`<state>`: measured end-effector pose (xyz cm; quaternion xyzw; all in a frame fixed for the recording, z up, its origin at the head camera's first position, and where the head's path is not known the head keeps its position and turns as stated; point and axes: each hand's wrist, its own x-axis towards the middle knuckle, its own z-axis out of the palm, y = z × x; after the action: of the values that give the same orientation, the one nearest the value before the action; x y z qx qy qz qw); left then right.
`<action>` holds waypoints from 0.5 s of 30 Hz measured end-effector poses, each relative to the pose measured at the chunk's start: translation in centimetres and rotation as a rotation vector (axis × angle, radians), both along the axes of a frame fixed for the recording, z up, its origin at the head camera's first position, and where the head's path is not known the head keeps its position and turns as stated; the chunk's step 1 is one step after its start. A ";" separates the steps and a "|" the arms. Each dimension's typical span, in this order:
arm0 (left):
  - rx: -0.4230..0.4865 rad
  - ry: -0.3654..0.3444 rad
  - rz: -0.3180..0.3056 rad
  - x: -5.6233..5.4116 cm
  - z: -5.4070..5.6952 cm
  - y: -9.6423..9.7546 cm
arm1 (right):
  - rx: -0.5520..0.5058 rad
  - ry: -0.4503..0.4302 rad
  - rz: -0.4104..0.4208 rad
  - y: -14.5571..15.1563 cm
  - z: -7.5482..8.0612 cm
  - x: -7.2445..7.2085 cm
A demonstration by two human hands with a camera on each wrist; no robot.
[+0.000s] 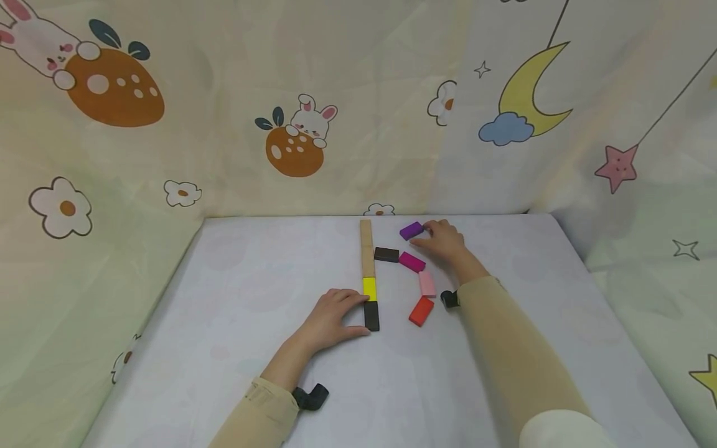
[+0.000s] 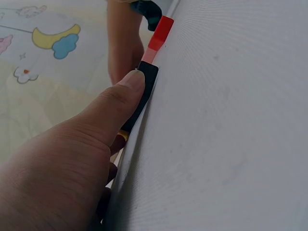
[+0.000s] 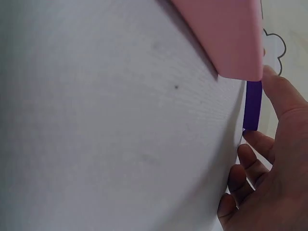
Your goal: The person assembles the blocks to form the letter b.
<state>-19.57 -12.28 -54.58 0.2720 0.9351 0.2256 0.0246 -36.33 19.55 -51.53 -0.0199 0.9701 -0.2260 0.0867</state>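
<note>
My left hand (image 1: 333, 320) reaches in from the left. Its thumb touches the near end of a black block (image 1: 372, 317), and a fingertip rests by the seam with the yellow block (image 1: 370, 289). In the left wrist view the thumb covers part of that black block (image 2: 146, 79). At the back, my right hand (image 1: 445, 241) is beside a purple block (image 1: 411, 231), with a fingertip at its right end and the thumb apart below it. The right wrist view shows the purple block (image 3: 252, 106) between thumb and fingertip, partly behind a pink block (image 3: 226, 38).
Wooden blocks (image 1: 366, 249) continue the upright column beyond the yellow one. From it a dark block (image 1: 386, 254), a magenta block (image 1: 412, 262), a pink block (image 1: 427, 284) and a red block (image 1: 421, 311) curve rightward. Printed cloth (image 1: 364, 74) hangs behind the white table (image 1: 235, 298).
</note>
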 end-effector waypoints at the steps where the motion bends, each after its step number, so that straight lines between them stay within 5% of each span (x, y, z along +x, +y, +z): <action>1: -0.002 -0.001 0.000 0.0 0.0 0.0 | 0.004 0.006 -0.002 -0.1 -0.1 -0.1; 15: -0.007 -0.003 0.002 0.0 0.1 0.1 | 0.034 0.051 -0.048 -1.4 -0.2 -0.6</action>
<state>-19.60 -12.20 -54.44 0.2706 0.9362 0.2228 0.0269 -36.95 18.15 -51.77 -0.0009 0.9758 -0.2110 0.0566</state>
